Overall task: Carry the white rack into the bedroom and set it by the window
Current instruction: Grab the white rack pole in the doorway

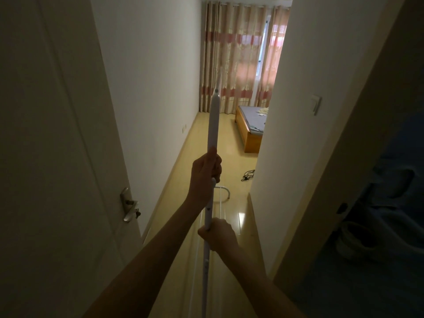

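I hold the folded white rack [213, 125] edge-on in front of me, its long frame pointing up and forward through the bedroom doorway. My left hand [205, 173] grips the frame higher up. My right hand [218, 235] grips it lower down, closer to me. A curved white foot of the rack [226, 191] shows just below my left hand. The window [263, 49] lies at the far end of the bedroom, mostly covered by beige and pink curtains [236, 58].
An open white door with a metal handle [129, 206] stands at my left. A white wall with a light switch [316, 104] is on my right. Ahead are yellow floor, a wooden bed [250, 125] and a black cable [248, 175].
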`<action>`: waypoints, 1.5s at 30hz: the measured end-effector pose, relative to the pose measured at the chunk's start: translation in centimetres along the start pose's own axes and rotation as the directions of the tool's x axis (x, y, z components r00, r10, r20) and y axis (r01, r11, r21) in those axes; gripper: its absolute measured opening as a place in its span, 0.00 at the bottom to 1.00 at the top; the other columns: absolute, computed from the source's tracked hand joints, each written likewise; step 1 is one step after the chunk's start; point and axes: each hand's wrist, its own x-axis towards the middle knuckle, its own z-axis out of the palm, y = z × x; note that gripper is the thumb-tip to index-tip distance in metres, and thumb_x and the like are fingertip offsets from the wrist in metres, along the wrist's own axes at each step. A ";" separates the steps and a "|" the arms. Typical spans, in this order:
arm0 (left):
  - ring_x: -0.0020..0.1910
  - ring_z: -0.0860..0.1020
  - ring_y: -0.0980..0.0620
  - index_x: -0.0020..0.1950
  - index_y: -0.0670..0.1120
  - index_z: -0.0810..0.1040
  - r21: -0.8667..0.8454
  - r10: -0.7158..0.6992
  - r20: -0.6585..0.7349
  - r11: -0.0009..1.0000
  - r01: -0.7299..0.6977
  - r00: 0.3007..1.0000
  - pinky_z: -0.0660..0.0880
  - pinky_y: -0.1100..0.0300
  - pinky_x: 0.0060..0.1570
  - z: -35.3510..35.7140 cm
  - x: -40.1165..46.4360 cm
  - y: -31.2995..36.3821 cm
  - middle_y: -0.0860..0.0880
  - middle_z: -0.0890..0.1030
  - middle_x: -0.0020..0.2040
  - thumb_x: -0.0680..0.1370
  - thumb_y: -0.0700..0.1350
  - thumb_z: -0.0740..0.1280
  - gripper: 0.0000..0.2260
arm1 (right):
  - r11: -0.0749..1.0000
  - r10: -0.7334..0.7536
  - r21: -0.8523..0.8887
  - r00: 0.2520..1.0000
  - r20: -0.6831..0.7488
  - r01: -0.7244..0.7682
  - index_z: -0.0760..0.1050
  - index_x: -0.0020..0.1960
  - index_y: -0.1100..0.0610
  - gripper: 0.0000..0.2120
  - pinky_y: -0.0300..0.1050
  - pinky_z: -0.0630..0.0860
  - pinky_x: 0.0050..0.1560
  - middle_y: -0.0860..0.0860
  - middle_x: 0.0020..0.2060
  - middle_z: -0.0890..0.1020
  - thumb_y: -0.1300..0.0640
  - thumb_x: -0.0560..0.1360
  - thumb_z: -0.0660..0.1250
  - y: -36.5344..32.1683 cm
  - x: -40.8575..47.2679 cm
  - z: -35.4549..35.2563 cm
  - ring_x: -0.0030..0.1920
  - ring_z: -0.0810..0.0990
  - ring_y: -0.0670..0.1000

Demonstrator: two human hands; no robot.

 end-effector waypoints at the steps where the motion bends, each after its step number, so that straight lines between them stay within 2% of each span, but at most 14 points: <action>1: 0.19 0.60 0.59 0.30 0.45 0.63 -0.004 0.001 0.003 1.000 -0.001 1.000 0.59 0.66 0.21 0.0 0.3 -0.2 0.56 0.64 0.21 0.81 0.46 0.50 0.19 | 1.000 0.005 0.000 1.000 0.002 -0.005 0.70 0.38 0.50 0.08 0.42 0.82 0.40 0.48 0.33 0.79 0.54 0.74 0.67 0.1 0.5 -0.1 0.33 0.81 0.47; 6: 0.20 0.60 0.59 0.30 0.46 0.63 -0.020 0.006 0.017 1.000 -0.006 1.000 0.59 0.66 0.21 -0.3 1.9 -1.1 0.56 0.63 0.22 0.80 0.48 0.51 0.19 | 1.000 -0.001 0.008 1.000 0.018 0.001 0.71 0.40 0.51 0.06 0.43 0.82 0.41 0.48 0.33 0.79 0.54 0.74 0.67 0.6 2.7 -0.3 0.35 0.82 0.48; 9: 0.19 0.61 0.59 0.30 0.46 0.64 -0.022 0.006 0.013 1.000 -0.006 1.000 0.60 0.66 0.22 -0.5 3.2 -1.7 0.56 0.64 0.21 0.80 0.48 0.51 0.19 | 1.000 -0.008 0.010 1.000 -0.006 0.008 0.70 0.39 0.49 0.07 0.41 0.81 0.38 0.47 0.33 0.78 0.54 0.74 0.67 0.7 3.9 -0.4 0.32 0.81 0.45; 13: 0.19 0.62 0.59 0.31 0.46 0.65 -0.053 -0.008 0.021 0.999 0.010 1.000 0.61 0.67 0.21 -0.7 5.1 -2.5 0.55 0.65 0.21 0.81 0.47 0.51 0.18 | 1.000 0.018 0.006 1.000 -0.009 -0.018 0.72 0.41 0.51 0.05 0.46 0.83 0.42 0.49 0.35 0.80 0.54 0.73 0.67 0.7 5.9 -0.8 0.36 0.83 0.49; 16: 0.19 0.62 0.59 0.31 0.46 0.65 -0.056 -0.018 0.025 0.998 0.019 1.000 0.62 0.67 0.21 -1.0 6.5 -3.1 0.55 0.65 0.21 0.80 0.47 0.51 0.18 | 1.000 0.019 0.004 1.000 -0.015 -0.019 0.71 0.40 0.49 0.07 0.45 0.83 0.41 0.48 0.34 0.80 0.53 0.73 0.68 0.8 7.4 -1.1 0.34 0.83 0.47; 20: 0.20 0.60 0.58 0.31 0.45 0.64 -0.020 -0.002 0.022 1.000 0.003 1.000 0.60 0.65 0.22 -1.5 8.3 -3.8 0.55 0.64 0.22 0.81 0.47 0.51 0.18 | 1.000 0.019 -0.013 0.999 -0.034 -0.019 0.71 0.41 0.51 0.06 0.43 0.83 0.39 0.48 0.33 0.79 0.53 0.74 0.68 0.5 9.4 -1.2 0.32 0.82 0.46; 26: 0.21 0.60 0.57 0.31 0.46 0.65 -0.043 -0.007 0.036 0.999 0.008 0.999 0.57 0.61 0.23 -1.9 10.2 -4.6 0.54 0.63 0.23 0.79 0.51 0.53 0.17 | 0.999 0.042 -0.007 0.998 -0.037 -0.042 0.72 0.43 0.53 0.05 0.45 0.83 0.41 0.48 0.34 0.79 0.53 0.74 0.67 0.5 11.6 -1.6 0.33 0.82 0.48; 31: 0.22 0.60 0.56 0.31 0.46 0.65 -0.016 0.008 0.029 1.000 -0.008 1.000 0.57 0.58 0.25 -2.0 11.5 -5.3 0.54 0.64 0.23 0.80 0.49 0.53 0.18 | 0.998 0.044 -0.034 0.998 -0.037 -0.045 0.73 0.43 0.53 0.05 0.45 0.83 0.41 0.48 0.33 0.79 0.53 0.74 0.67 0.6 13.0 -2.0 0.32 0.81 0.47; 33: 0.22 0.60 0.56 0.31 0.46 0.65 -0.017 0.012 0.037 1.000 -0.011 0.999 0.57 0.58 0.25 -2.0 11.9 -5.5 0.54 0.64 0.22 0.79 0.51 0.54 0.18 | 0.998 0.050 -0.040 0.998 -0.040 -0.052 0.73 0.43 0.53 0.05 0.44 0.82 0.39 0.47 0.32 0.79 0.52 0.73 0.67 0.6 13.5 -2.2 0.32 0.82 0.47; 37: 0.22 0.61 0.56 0.31 0.46 0.66 -0.008 0.015 0.044 1.000 -0.015 0.999 0.58 0.57 0.26 -2.2 12.9 -5.8 0.55 0.64 0.22 0.72 0.61 0.57 0.19 | 0.998 0.056 -0.036 0.998 -0.024 -0.057 0.71 0.43 0.51 0.06 0.38 0.79 0.32 0.47 0.33 0.79 0.52 0.73 0.68 0.5 14.7 -2.6 0.30 0.81 0.45; 42: 0.22 0.61 0.55 0.31 0.46 0.66 0.040 0.013 0.031 0.999 -0.014 0.999 0.58 0.57 0.27 -2.4 14.5 -6.6 0.55 0.65 0.22 0.80 0.51 0.53 0.18 | 0.997 0.064 -0.050 0.998 0.012 -0.063 0.70 0.39 0.48 0.08 0.36 0.75 0.29 0.48 0.33 0.80 0.53 0.73 0.68 0.4 16.3 -3.2 0.28 0.81 0.45; 45: 0.22 0.61 0.56 0.31 0.46 0.66 0.035 0.005 0.020 0.999 -0.006 1.000 0.60 0.59 0.26 -2.5 15.7 -7.2 0.55 0.65 0.22 0.80 0.49 0.52 0.18 | 0.997 0.060 -0.039 0.998 0.026 -0.059 0.71 0.41 0.50 0.06 0.37 0.77 0.31 0.48 0.33 0.80 0.53 0.73 0.68 0.6 17.6 -3.5 0.29 0.81 0.45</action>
